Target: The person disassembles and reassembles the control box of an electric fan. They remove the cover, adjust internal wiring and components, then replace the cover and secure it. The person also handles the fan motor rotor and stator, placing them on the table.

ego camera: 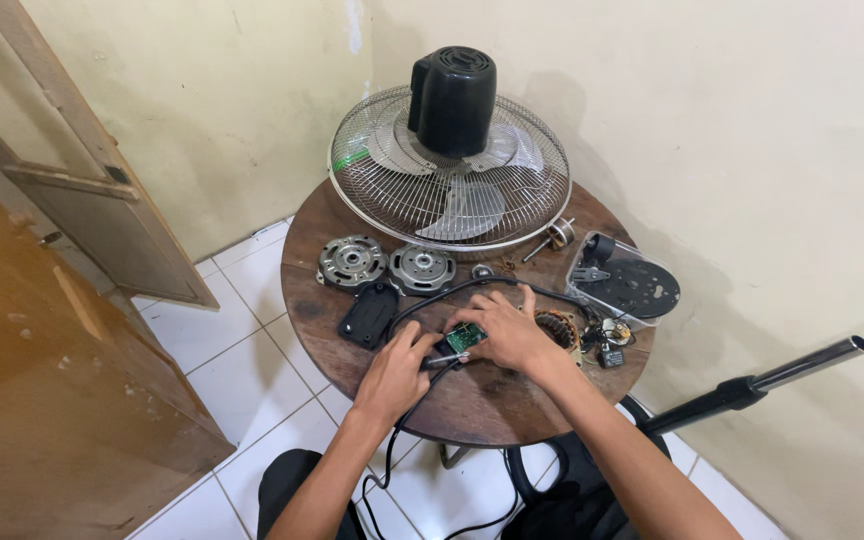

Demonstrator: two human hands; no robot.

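Head view: on the round wooden table (472, 405), the right hand (508, 333) pinches a small green circuit board (466, 338) at the centre, fingers closed on its edges. The left hand (392, 375), at 7 o'clock from the board, grips a thin metal tool (446, 357) whose tip touches it. A black cable (422, 300) loops around both. Two metal motor housings (387, 265) lie at 11 o'clock, and the fan guard (392, 200) with its black motor cover (452, 100) at 12.

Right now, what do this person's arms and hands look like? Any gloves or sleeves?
Both arms are bare from the bottom edge of the picture to the fingertips: no sleeves show. The left hand and right hand wear no gloves, and I see no watch, bracelet or ring. The arms are slim, with no visible markings. Finer details of the fingers are too small to tell.
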